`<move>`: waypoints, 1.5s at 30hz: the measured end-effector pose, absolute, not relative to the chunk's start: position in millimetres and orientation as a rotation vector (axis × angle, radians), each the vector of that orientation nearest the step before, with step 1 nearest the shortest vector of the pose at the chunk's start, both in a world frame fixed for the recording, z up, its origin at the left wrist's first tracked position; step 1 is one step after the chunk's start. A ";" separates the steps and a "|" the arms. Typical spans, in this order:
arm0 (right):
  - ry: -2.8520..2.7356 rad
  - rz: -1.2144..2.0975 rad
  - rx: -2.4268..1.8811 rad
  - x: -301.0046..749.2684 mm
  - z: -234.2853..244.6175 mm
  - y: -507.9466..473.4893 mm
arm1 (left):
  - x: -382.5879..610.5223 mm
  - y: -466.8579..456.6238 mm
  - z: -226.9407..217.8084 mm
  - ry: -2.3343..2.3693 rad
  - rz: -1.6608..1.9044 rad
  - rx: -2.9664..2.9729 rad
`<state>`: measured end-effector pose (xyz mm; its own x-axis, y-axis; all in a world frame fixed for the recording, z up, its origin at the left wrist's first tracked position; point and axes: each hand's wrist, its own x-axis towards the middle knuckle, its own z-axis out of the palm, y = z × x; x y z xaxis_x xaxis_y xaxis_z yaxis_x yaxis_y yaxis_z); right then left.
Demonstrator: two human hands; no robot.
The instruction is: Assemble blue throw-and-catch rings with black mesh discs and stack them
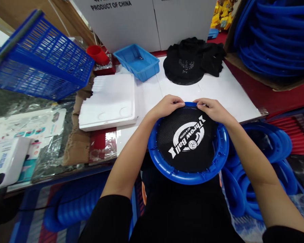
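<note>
In the head view, we see the left hand (170, 105) and the right hand (211, 107) side by side, each pinching the far rim of the blue ring (184, 178) between thumb and fingers. The printed black mesh (190, 141) lies within that ring, just below both hands; we judge the close double pinch keeps mesh edge and rim together. Beyond the right hand sits a black mesh pile (183, 69), probably placed for easy reach. Beyond the left hand stands a blue tray (148, 70), and loose blue rings (273, 138) lie beside the right forearm.
</note>
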<state>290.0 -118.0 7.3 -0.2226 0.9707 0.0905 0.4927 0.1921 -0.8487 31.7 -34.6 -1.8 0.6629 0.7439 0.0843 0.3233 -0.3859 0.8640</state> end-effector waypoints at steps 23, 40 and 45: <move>-1.920 1.040 -1.449 295.8 14.1 -95.8 | 32.9 -28.6 -16.4 0.831 0.676 1.655; -2.140 0.761 -1.320 265.8 18.7 -100.0 | 26.1 -46.8 -7.6 0.911 0.710 1.915; -1.975 0.865 -1.258 265.7 8.3 -102.8 | 27.1 -49.7 -7.1 0.753 0.719 1.957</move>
<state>265.7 -102.8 8.3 -0.3419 0.9257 0.1616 0.5087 0.3270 -0.7964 27.1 -49.7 -7.1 0.6466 0.7394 0.1878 0.2208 -0.4170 0.8817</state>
